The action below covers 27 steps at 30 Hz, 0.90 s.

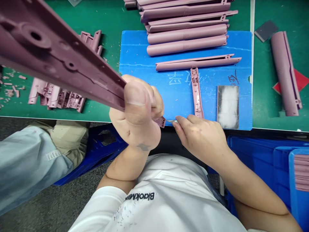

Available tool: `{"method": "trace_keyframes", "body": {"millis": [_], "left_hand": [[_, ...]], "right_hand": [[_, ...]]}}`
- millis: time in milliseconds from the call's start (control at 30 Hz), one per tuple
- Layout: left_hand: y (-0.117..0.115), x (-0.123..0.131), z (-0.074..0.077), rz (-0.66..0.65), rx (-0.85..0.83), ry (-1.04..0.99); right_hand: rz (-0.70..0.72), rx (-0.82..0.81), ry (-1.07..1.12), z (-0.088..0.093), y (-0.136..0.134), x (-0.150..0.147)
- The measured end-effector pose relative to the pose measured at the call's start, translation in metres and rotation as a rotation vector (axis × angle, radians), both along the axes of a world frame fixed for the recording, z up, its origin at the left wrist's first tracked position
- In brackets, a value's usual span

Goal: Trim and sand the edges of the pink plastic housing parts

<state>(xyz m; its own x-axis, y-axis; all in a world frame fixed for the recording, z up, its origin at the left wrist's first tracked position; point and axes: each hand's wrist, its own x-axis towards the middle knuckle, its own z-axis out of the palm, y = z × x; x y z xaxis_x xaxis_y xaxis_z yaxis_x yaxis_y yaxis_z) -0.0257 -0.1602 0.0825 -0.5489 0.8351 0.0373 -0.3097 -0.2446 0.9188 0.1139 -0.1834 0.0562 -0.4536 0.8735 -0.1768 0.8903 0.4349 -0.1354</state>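
My left hand is wrapped round a long mauve plastic shell, which rises toward the camera at the upper left. Its inner side shows, with holes, small bosses and ribs; the far end sticks out below my fist. In my right hand, closed fingers pinch a thin metal-tipped tool, perhaps a trimming knife; most of it is hidden. The tool's tip meets or nearly meets that far end. Just beyond my right hand lies a narrow mauve strip part on a blue board.
Several mauve shells are stacked at the back, one more shell in front. A grey-white block lies right. Small mauve parts and plastic shavings cover the left. Blue crates stand lower right; another person's leg is lower left.
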Motion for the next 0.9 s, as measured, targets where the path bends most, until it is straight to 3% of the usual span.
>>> {"method": "trace_keyframes", "body": {"millis": [233, 367, 567, 667, 767, 900], "left_hand": [[0.009, 0.000, 0.002, 0.054, -0.042, -0.004], [0.017, -0.005, -0.006, -0.074, -0.004, -0.018], [0.015, -0.015, -0.018, -0.224, -0.098, -0.100], [0.009, -0.017, -0.031, -0.321, -0.205, -0.149], [0.007, -0.014, -0.050, -0.410, -0.242, -0.141], [0.011, -0.005, -0.070, -0.419, -0.236, -0.063]], "right_hand": [[-0.115, 0.086, 0.161, -0.013, -0.004, 0.023], [-0.240, 0.096, 0.367, -0.018, -0.005, 0.052], [-0.425, -0.049, 0.385, -0.019, -0.017, 0.090], [-0.475, -0.269, 0.421, -0.031, -0.036, 0.099], [-0.487, -0.489, 0.660, -0.047, -0.055, 0.098], [-0.422, -0.516, 0.960, -0.055, -0.057, 0.089]]}}
